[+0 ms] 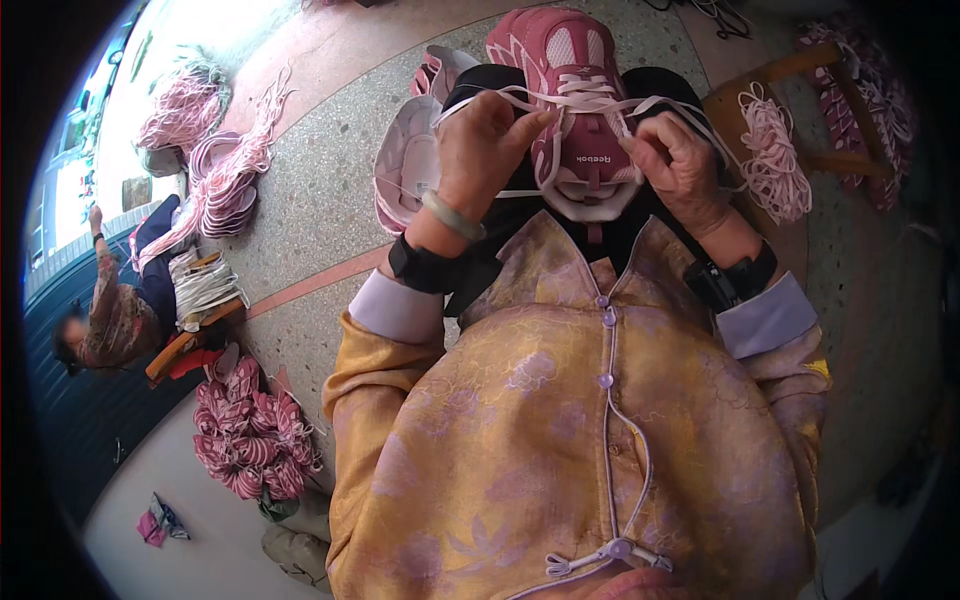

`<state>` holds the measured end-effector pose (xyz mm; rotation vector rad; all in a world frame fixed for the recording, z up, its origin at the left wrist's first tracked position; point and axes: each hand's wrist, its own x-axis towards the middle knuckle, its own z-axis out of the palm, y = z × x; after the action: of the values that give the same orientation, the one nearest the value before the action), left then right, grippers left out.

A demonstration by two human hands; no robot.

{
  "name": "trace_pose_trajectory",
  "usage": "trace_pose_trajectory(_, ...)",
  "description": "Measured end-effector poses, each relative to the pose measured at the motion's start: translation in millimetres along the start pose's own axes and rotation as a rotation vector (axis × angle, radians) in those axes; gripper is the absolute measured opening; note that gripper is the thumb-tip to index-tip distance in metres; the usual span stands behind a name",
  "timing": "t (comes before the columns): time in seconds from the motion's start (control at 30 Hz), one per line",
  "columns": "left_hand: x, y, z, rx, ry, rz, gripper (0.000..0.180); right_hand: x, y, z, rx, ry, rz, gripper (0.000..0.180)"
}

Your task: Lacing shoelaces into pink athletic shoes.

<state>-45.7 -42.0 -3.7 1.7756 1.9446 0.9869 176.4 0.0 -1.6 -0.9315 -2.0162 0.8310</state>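
A pink and white sneaker [592, 150] rests between my knees, its toe pointing away and its heel opening towards me. White shoelace [585, 98] crosses its upper rows of eyelets, and loose lengths stretch out to both sides. On the left of the shoe, my left hand [487, 148] is closed in a pinch on one length of the lace. My right hand [678, 168], beside the collar on the right, has thumb and fingers drawn together on the other length. The exact grip points are partly hidden by the fingers.
More pink-white shoes [405, 165] lie left of my lap. A pink lace bundle [775, 150] hangs on a wooden stool [720, 112] at right. Far left are lace heaps [190, 105], white laces [203, 285], a pile of pink shoe uppers [255, 430] and another person [125, 300].
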Motion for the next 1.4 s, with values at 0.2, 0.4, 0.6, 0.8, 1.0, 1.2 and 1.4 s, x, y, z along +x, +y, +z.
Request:
trace_pose_trajectory(0.2,-11,10,11,0.013,0.03,0.302,0.049,23,-12,32,-0.33,-0.007,-0.219,0.006)
trace_pose_trajectory(0.4,-14,5,14,-0.123,-0.09,0.13,0.034,30,-13,49,-0.403,-0.079,-0.178,0.013)
trace_pose_trajectory(0.6,-4,-10,11,-0.321,-0.226,0.031,0.029,35,-8,57,-0.457,-0.078,-0.271,0.012)
trace_pose_trajectory(0.8,-5,-5,14,-0.279,-0.185,0.042,0.024,40,-12,63,-0.681,-0.132,-0.409,0.01)
trace_pose_trajectory(1.0,-2,30,7,0.069,-0.065,0.271,0.033,25,-35,23,-0.846,-0.236,-0.37,0.006)
trace_pose_trajectory(1.2,16,57,18,-0.201,-0.18,0.516,0.021,-7,-49,-43,-0.754,-0.216,-0.335,0.003)
trace_pose_trajectory(1.4,22,71,20,-0.257,-0.586,0.495,0.014,-14,-44,-46,-0.712,-0.11,-0.373,0.005)
